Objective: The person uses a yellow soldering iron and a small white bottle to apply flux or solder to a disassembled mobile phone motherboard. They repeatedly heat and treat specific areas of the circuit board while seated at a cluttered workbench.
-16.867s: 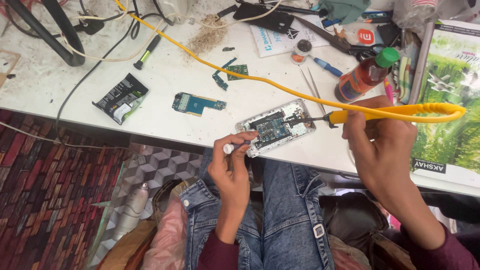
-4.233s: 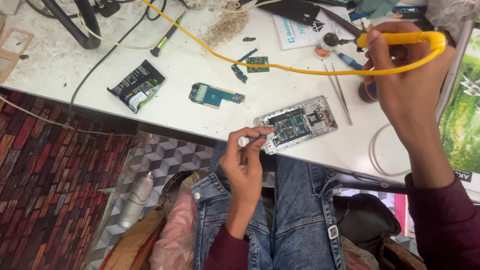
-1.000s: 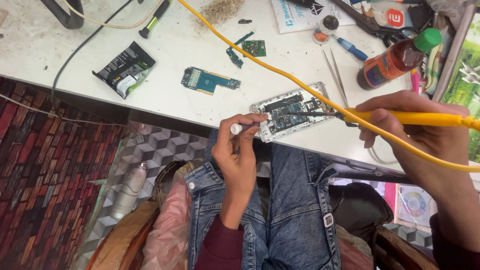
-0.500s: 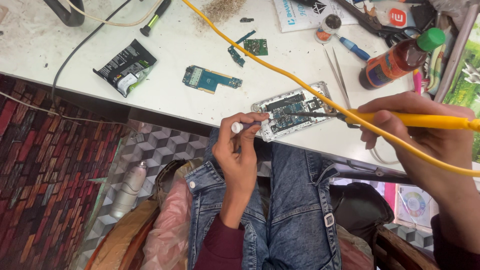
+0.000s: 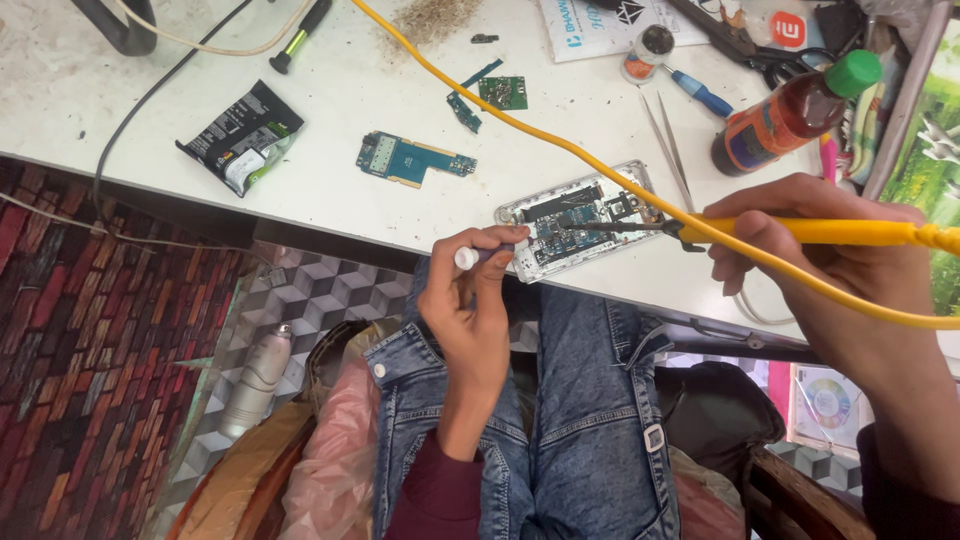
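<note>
An opened phone with its circuit board exposed lies at the near edge of the white table. My right hand grips a yellow soldering iron; its dark metal tip rests on the phone's board. The iron's yellow cable runs up across the table. My left hand holds a small white-capped tool and touches the phone's left end with its fingertips.
On the table lie a blue circuit board, a small green board, a black packet, tweezers, a brown bottle with a green cap and a screwdriver. A silver flask lies on the floor.
Over the last second both hands stay almost still, with the iron's tip on the phone's board. Four seconds ago the right hand held the iron raised farther back over the table.
</note>
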